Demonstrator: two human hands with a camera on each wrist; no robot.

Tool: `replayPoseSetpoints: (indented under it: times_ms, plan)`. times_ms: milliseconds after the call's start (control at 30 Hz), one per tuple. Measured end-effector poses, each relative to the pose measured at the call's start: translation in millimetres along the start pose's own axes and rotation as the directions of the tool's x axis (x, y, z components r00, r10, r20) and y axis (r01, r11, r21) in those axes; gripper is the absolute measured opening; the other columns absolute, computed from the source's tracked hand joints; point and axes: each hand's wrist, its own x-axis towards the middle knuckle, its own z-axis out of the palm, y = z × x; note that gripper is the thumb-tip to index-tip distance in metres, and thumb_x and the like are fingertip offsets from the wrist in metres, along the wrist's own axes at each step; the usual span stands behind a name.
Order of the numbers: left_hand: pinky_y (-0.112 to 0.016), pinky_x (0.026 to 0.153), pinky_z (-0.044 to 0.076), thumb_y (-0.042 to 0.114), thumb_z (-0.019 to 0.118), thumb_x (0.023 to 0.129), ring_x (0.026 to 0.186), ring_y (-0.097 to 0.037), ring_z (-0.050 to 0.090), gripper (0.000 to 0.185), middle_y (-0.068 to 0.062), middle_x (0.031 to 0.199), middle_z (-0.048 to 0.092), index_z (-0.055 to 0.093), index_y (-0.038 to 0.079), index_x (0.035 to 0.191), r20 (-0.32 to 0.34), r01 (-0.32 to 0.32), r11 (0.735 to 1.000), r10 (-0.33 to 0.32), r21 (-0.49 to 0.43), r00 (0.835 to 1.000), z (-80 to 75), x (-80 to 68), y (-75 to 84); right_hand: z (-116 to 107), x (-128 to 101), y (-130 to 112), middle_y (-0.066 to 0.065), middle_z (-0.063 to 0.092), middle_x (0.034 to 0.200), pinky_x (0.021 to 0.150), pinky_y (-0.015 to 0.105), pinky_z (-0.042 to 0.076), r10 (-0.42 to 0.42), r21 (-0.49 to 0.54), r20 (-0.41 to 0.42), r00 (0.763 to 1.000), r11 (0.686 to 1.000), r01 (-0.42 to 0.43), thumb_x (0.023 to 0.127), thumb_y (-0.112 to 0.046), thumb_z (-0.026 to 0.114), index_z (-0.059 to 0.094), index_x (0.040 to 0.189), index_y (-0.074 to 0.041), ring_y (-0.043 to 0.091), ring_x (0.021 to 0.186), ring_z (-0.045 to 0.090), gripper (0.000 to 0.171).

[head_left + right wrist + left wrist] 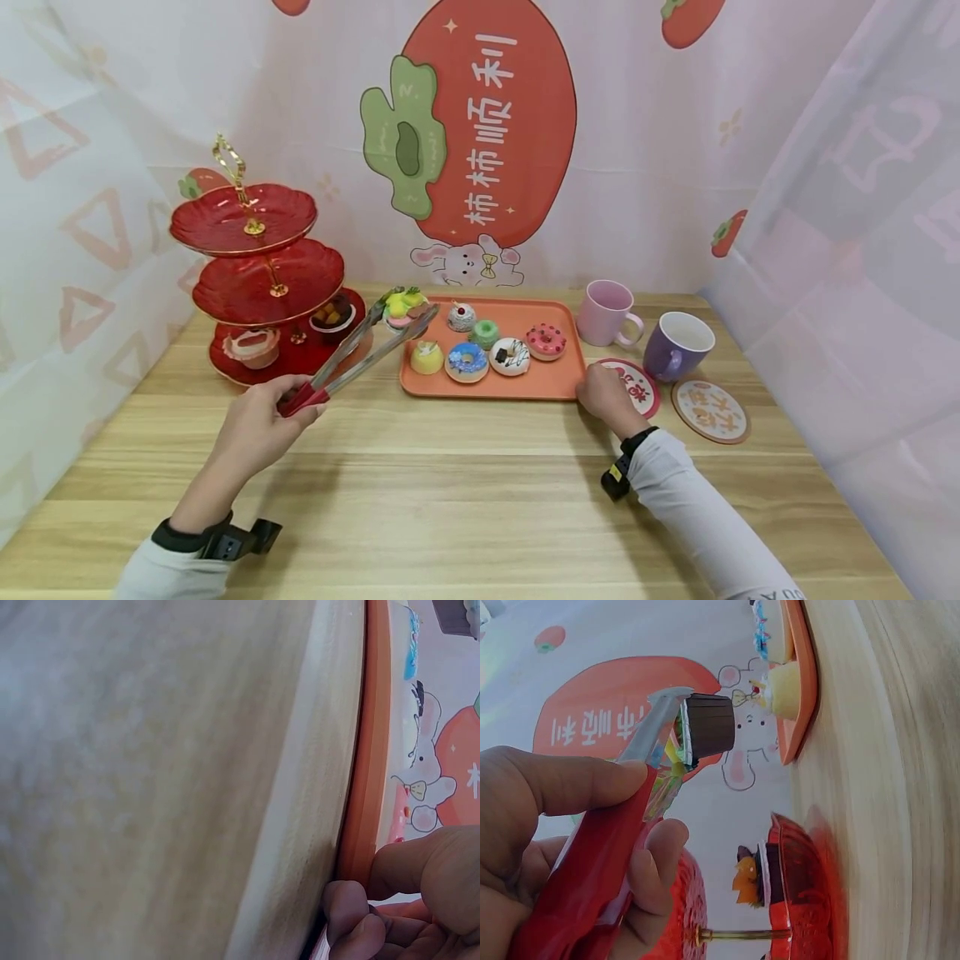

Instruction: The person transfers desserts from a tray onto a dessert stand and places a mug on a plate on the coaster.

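Gripping red-handled tongs [352,358], the left hand [258,425] lifts a brown-cupped, green-topped cupcake [403,305].

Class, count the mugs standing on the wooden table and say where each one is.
2. The pink mug stands just right of the orange tray. The purple mug stands further right, behind a round coaster. None appears hidden.
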Motion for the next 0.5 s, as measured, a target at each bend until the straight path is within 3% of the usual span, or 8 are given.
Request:
replayPoseSetpoints:
  times_ms: [267,500]
  plan:
    - [-0.033,0.054,0.04,0.016,0.072,0.08,0.069,-0.023,0.052,0.039,-0.016,0.087,0.062,0.06,-0.006,0.11,-0.01,0.029,0.999,-0.028,0.043,1.0,-11.9,-10.0,-12.1,-0.5,-0.5,-1.3,0.008,0.047,0.062,0.049,0.03,0.035,0.006,-0.01,0.002,1.0,1.0,-0.006,0.083,-0.001,0.052,0.055,0.071,0.001,0.022,0.055,0.048,0.012]
    - [-0.034,0.052,0.038,0.02,0.073,0.079,0.065,-0.021,0.053,0.038,-0.012,0.08,0.063,0.062,-0.005,0.106,-0.051,0.028,0.995,-0.023,0.094,0.998,-24.6,-20.5,-33.0,-1.2,-0.7,-2.4,0.008,0.047,0.062,0.049,0.03,0.036,-0.005,-0.018,-0.008,1.0,1.0,0.005,0.083,-0.001,0.051,0.055,0.071,0.0,0.022,0.055,0.048,0.012]
